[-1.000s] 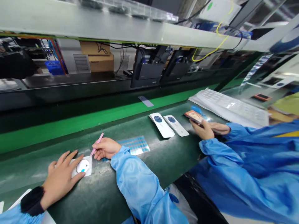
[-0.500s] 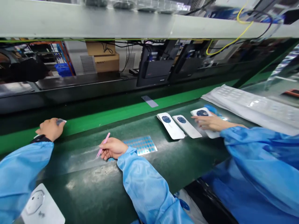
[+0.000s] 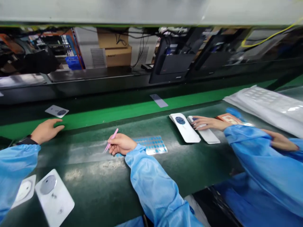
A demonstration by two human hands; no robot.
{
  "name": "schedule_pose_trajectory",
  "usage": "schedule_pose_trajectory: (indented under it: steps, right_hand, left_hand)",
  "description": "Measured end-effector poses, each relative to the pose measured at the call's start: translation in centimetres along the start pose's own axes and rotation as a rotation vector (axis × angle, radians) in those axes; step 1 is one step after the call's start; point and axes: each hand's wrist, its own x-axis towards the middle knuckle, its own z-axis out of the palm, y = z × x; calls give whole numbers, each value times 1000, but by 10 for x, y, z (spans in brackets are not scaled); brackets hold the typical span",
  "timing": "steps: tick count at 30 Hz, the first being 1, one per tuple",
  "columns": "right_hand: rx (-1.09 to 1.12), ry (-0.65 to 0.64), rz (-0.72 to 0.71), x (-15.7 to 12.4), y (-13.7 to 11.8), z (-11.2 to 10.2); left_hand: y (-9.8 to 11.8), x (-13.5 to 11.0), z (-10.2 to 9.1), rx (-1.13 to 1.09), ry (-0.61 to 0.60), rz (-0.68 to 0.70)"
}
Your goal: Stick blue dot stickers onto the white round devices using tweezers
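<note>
My left hand [image 3: 48, 130] hovers at the edge of the green belt [image 3: 99, 118], its fingers apart and nothing in them. Just beyond it lies a white phone-shaped panel with a dark round patch [image 3: 56, 111]. Pink tweezers [image 3: 111, 140] are held in my right hand [image 3: 121, 144], pointing down and left over a clear strip [image 3: 82, 153] on the dark green bench. A sheet of blue round stickers [image 3: 155, 145] lies partly behind that hand. Near my left sleeve are a white panel with a grey circle [image 3: 55, 198] and another white panel [image 3: 25, 189].
A co-worker's hand [image 3: 208, 123] rests on a white panel stack [image 3: 210, 137], beside another stack [image 3: 189, 134]. A greyish panel [image 3: 159, 101] lies on the belt. White sheeting [image 3: 267, 104] covers the bench at right. Black monitors [image 3: 175, 67] stand behind.
My left hand has let go of the panel, which now lies on the belt, and has drawn back. The view has shifted. The co-worker's hand has moved to the neighbouring stack.
</note>
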Motion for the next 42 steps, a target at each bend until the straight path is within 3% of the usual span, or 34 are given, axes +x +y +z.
schedule_pose_trajectory:
  steps: [5, 9, 12, 16, 19, 24, 28, 31, 35, 38, 42]
  right_hand:
    - [-6, 27, -9, -4, -2, 0]
    - [-21, 59, -27, -8, -2, 1]
    - [-38, 107, -41, -10, -3, 2]
    - [-67, 173, -64, -12, -3, 7]
    - [-81, 199, -73, -12, -4, 13]
    - [-149, 247, -84, -18, -10, 13]
    - [-258, 358, -152, -36, -20, 2]
    - [-366, 450, -151, -47, -25, -5]
    - [-440, 461, -76, -45, -25, -2]
    - [-434, 495, -38, -39, -24, 5]
    - [-402, 554, -8, -38, -25, 10]
  left_hand:
    - [-15, -95, -15, -64, -180, -29]
    - [-34, -164, 5, -147, -227, 117]
    - [-36, -188, 22, -146, -255, 207]
    - [-20, -186, 29, -218, -293, 265]
    - [0, -175, 36, -288, -288, 385]
    - [52, -161, 66, -355, -166, 619]
    - [85, -154, 88, -395, -45, 692]
    - [91, -150, 97, -410, 91, 670]
    - [97, -146, 101, -424, 229, 727]
    - [110, -142, 101, -456, 274, 767]
    - [111, -139, 95, -503, 260, 684]
